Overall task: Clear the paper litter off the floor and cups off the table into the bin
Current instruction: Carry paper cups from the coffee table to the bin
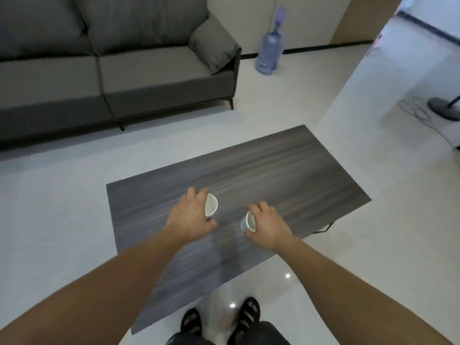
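Note:
Over the dark wood-grain table (286, 170), my left hand (190, 217) grips a white paper cup (211, 204), tipped so its mouth faces right. A second paper cup (247, 222), white inside with a blue outside, is held in my right hand (267, 224) with its mouth facing left. Both cups look empty and sit a little above the tabletop's near half. No bin and no paper litter show in this view.
A grey sofa (99, 70) stands beyond the table at the left. A blue water jug (270, 52) sits on the floor by the far wall. A fan base (444, 108) with loose cables lies at the right. My sandalled feet (219, 319) stand at the table's near edge.

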Action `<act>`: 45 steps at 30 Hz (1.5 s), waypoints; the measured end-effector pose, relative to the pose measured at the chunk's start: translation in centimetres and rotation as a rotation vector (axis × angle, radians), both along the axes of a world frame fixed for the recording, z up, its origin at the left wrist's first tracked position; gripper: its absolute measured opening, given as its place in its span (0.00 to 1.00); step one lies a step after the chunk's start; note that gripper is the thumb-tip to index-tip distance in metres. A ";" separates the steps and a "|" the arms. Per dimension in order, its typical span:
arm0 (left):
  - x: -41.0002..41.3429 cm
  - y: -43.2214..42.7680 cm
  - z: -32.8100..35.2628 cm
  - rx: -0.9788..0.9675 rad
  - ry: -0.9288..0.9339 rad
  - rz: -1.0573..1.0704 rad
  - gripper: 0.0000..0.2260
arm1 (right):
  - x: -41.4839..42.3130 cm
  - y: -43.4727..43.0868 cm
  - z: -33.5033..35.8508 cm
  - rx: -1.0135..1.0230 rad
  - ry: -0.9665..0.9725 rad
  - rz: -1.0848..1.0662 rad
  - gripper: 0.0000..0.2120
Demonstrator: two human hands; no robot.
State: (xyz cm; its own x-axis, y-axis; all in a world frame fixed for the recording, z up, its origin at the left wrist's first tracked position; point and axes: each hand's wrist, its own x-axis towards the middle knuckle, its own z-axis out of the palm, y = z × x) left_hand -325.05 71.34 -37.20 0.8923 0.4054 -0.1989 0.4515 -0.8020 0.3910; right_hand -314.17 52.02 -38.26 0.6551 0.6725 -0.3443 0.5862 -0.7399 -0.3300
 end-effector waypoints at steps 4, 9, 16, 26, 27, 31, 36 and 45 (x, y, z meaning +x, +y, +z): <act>4.4 -8.5 1.7 0.057 -0.003 -0.236 0.30 | -0.1 -10.3 1.3 0.049 -0.021 -0.202 0.31; 9.5 -23.0 2.2 0.061 0.004 -0.486 0.28 | -1.4 -26.2 2.1 0.047 -0.057 -0.468 0.29; 14.3 -49.8 3.0 -0.028 -0.053 -0.928 0.37 | -6.1 -52.0 4.0 0.017 -0.067 -0.945 0.32; 19.2 -73.6 4.2 -0.063 -0.129 -1.289 0.35 | -8.0 -71.3 5.2 -0.009 -0.072 -1.348 0.32; 20.2 -75.4 4.0 -0.055 -0.121 -1.312 0.35 | -7.7 -72.8 5.1 -0.016 -0.072 -1.371 0.32; 24.4 -83.3 3.4 -0.066 -0.116 -1.421 0.35 | -5.8 -79.1 5.4 -0.042 -0.093 -1.494 0.32; 29.1 -92.7 4.4 -0.076 -0.135 -1.575 0.34 | -3.2 -85.3 6.1 -0.047 -0.079 -1.649 0.33; 31.3 -109.6 4.4 -0.100 -0.140 -1.757 0.34 | -1.3 -97.8 5.6 -0.054 -0.073 -1.806 0.33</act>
